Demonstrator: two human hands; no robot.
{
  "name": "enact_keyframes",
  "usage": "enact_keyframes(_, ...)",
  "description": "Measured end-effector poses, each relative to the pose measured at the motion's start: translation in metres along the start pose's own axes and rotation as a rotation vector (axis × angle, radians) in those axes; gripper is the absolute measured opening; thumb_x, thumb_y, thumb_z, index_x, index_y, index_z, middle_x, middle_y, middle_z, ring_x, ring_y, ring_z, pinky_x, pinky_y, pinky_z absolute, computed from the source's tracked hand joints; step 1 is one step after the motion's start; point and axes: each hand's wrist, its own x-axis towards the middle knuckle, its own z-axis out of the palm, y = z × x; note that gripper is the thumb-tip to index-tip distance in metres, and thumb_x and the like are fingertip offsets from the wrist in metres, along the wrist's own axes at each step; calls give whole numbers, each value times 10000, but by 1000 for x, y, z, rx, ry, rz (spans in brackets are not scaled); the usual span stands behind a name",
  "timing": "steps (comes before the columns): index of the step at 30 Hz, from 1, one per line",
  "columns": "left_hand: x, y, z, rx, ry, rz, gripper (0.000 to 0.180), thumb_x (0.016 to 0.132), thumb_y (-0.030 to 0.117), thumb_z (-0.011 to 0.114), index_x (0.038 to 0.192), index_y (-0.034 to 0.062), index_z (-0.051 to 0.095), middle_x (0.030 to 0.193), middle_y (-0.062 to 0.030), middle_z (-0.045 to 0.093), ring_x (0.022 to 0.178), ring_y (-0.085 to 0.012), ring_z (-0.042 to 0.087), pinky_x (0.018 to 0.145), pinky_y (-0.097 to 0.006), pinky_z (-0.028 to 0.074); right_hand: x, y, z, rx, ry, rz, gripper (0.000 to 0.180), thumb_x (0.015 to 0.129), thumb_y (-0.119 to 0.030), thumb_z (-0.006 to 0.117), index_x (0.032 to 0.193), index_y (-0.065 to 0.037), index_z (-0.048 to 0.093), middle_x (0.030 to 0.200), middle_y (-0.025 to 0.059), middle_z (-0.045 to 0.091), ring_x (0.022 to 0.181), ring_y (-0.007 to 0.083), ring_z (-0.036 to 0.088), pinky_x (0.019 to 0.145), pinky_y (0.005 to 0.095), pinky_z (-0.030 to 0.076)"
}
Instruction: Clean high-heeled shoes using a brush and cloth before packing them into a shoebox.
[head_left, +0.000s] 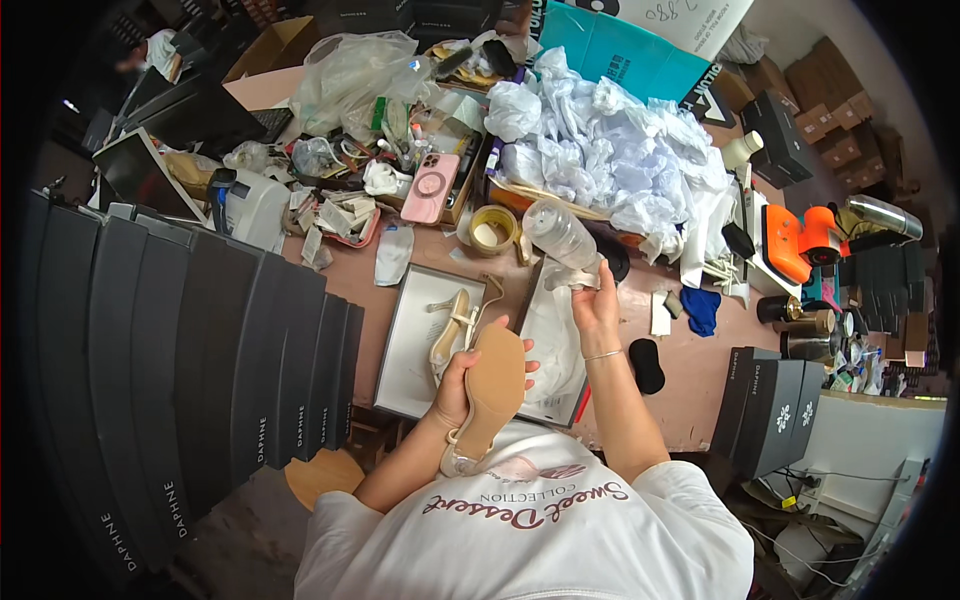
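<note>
My left hand [456,388] is closed around a heeled sandal [496,370], its tan sole turned up toward me. The strap end of that sandal hangs down near my white shirt. A clear plastic bottle [560,232] stands at the fingers of my right hand [597,305], which are closed on a white tissue [575,278] touching the bottle's near end. Whether the fingers also grip the bottle cannot be made out. The matching beige sandal [450,335] lies in an open shoebox [405,362], and white paper [552,350] fills the part beside it.
Black shoeboxes [215,350] stand in a long row at left, others [765,405] at right. A large pile of crumpled white paper [620,150] rises behind the bottle. A tape roll [492,231], a pink phone [430,188] and a blue cloth [700,310] lie on the table.
</note>
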Motion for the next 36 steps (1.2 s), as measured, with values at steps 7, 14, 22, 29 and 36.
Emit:
enact_keyframes(7,7,3,-20,-39,36,10,681,826,416,490,1428,158,306,1288,-195,490,1045,-330,564,872,-439,482,19,12,65,-809,-213,-599,389,919,-112,593,1283,-16,496,978,21,615,874,110,569,792,248,465)
enact_keyframes(14,13,9,-14,-19,55,34,699,846,479,490,1426,140,292,1273,-185,495,1022,-314,580,855,-410,494,37,57,84,-1705,-908,-804,490,801,-76,679,1266,-131,538,1269,176,493,1067,364,553,889,392,477)
enact_keyframes(22,7,13,-10,52,20,-2,695,839,474,457,1432,151,288,1272,-206,493,985,-326,597,830,-437,511,47,47,104,-1796,-886,-1127,270,812,-119,655,1079,-78,647,952,139,572,880,308,569,761,384,485)
enact_keyframes(29,-7,-8,6,101,152,189,674,854,443,420,1433,124,288,1279,-196,495,1029,-269,575,849,-418,510,-128,-30,56,-1376,-849,-249,167,813,-59,668,974,-18,666,823,106,610,757,246,591,702,296,487)
enact_keyframes(36,-24,-36,12,229,82,126,642,876,416,378,1434,111,287,1265,-184,515,1084,-260,554,952,-386,442,-189,-25,13,-1590,-920,-851,239,718,19,692,940,-38,625,897,99,586,760,254,563,687,350,466)
